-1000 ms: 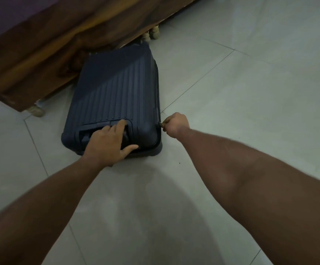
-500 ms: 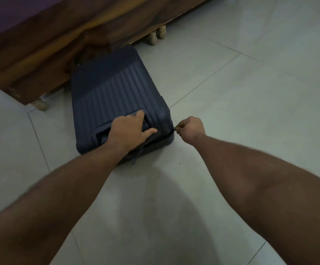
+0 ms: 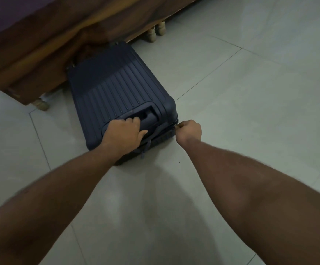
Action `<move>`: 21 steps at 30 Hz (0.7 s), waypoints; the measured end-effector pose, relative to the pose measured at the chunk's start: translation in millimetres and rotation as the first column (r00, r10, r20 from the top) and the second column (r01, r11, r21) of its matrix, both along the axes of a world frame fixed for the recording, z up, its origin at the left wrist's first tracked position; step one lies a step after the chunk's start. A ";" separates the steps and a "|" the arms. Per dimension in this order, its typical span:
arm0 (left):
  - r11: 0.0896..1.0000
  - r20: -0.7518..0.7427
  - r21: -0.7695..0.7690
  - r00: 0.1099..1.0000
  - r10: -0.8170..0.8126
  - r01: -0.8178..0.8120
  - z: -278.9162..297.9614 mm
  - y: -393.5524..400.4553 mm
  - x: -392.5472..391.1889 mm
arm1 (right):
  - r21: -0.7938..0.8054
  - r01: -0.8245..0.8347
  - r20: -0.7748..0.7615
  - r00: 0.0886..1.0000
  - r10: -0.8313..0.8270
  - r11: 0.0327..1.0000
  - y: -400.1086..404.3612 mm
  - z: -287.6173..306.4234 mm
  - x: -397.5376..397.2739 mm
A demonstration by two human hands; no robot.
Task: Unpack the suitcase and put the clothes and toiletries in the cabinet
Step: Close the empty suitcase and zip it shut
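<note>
Lying flat on the pale tiled floor (image 3: 251, 111) just left of the middle of the frame is the dark blue ribbed suitcase (image 3: 117, 87), its far end tucked against the brown cloth (image 3: 46, 54) that drapes off the bed (image 3: 0, 14) in the upper left corner. Down comes the left hand (image 3: 124, 133) on the near end of the case, palm on the shell, fingers curled over the edge of the recessed handle (image 3: 147, 116), thumb stretched out to the right. Over at the near right corner of the case, the right hand (image 3: 188, 131) is bunched into a tight grip, fingertips pressed together and pinching a small metal zip pull (image 3: 176, 126) right at the seam. The lid looks closed along the visible right side, and a short dark strap (image 3: 145, 148) dangles from the near edge, just under the left hand. Two pale turned bed legs (image 3: 156, 32) stand side by side at upper middle, another (image 3: 41, 104) at the left edge of the cloth. Both bare forearms reach in from the bottom of the frame.
</note>
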State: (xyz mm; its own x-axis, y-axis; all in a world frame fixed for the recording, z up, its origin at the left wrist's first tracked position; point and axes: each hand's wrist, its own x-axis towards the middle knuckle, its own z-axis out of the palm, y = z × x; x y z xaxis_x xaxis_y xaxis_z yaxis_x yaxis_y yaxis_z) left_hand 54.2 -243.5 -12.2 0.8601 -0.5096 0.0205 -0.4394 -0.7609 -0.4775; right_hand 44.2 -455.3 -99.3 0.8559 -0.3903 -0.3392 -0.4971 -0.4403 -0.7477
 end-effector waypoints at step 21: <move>0.997 -0.058 -0.046 0.996 -0.071 0.068 1.4 -30.1 -18.9 | 0.660 0.196 -0.175 0.979 -0.105 0.725 23.4 -12.7 -22.0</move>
